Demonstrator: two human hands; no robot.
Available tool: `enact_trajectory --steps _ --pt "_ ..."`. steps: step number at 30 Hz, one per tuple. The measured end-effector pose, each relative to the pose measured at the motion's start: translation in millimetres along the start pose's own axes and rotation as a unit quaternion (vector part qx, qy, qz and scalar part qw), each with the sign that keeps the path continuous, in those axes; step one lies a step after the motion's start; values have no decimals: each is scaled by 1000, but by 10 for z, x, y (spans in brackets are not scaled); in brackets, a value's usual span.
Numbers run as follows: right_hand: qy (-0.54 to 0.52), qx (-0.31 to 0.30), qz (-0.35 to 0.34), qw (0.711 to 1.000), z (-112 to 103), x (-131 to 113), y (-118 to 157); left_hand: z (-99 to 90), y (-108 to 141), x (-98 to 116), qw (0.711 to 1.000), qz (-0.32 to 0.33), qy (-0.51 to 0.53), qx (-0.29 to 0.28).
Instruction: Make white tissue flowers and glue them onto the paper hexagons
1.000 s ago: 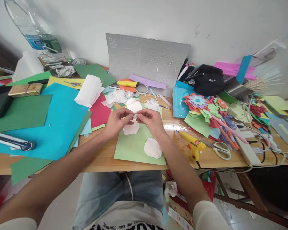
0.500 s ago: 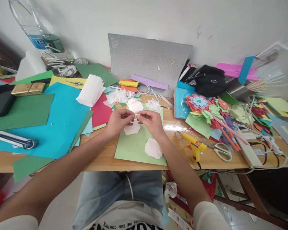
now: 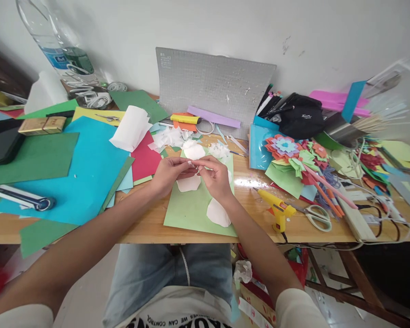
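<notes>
White scrap (image 3: pixel 190 162) pinched between two hands

White paper, by the look of it, is what I have at my fingertips: a small piece, mostly hidden; my left hand (image 3: pixel 171 175) and right hand (image 3: pixel 214 176) meet over it, thumbs and forefingers drawn narrow and closed on it from either side; how it is folded or shaped I cannot tell. We are above a light green sheet (image 3: pixel 182 214) on the wooden table (image 3: pixel 251 218); a white cutout (image 3: pixel 188 183) lies on the sheet just below my fingers, another cutout (image 3: pixel 218 213) lies partly behind my right forearm, and a rounded white piece (image 3: pixel 193 149) sits just beyond my fingertips; loose white scraps (image 3: pixel 169 138) are heaped past my left hand.

To my right lie a yellow glue gun (image 3: pixel 276 206) and scissors (image 3: pixel 318 217), with layered paper flowers (image 3: pixel 284 146) farther back; to my left, a curled white paper (image 3: pixel 130 128) rests near a red sheet (image 3: pixel 145 157) and a big blue sheet (image 3: pixel 95 159); a grey cutting mat (image 3: pixel 212 89) leans against the wall.
</notes>
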State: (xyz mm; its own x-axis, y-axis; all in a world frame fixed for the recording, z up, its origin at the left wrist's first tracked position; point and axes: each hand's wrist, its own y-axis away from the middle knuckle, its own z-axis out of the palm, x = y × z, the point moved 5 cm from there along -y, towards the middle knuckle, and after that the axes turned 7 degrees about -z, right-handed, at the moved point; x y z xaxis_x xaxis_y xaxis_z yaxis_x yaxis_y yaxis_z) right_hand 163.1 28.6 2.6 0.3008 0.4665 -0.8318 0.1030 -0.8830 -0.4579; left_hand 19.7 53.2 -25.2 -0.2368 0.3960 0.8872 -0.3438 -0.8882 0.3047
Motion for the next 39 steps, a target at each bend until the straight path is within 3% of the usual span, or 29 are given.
enact_trajectory --steps 6,12,20,25,33,39 --pt "42 20 -29 998 -19 -15 -3 18 8 15 999 -23 39 -11" --pt "42 31 23 998 -28 20 -16 0 -5 10 1000 -7 28 4" --pt "103 28 4 994 -15 122 -35 1 -71 -41 998 -20 53 13" --pt "124 42 -3 991 -110 204 -122 116 -211 16 998 -36 51 26" --pt "186 49 -42 980 -223 322 -244 320 -442 17 998 -2 52 18" --pt "52 127 69 988 -254 517 -218 328 -379 -41 1000 17 12 9"
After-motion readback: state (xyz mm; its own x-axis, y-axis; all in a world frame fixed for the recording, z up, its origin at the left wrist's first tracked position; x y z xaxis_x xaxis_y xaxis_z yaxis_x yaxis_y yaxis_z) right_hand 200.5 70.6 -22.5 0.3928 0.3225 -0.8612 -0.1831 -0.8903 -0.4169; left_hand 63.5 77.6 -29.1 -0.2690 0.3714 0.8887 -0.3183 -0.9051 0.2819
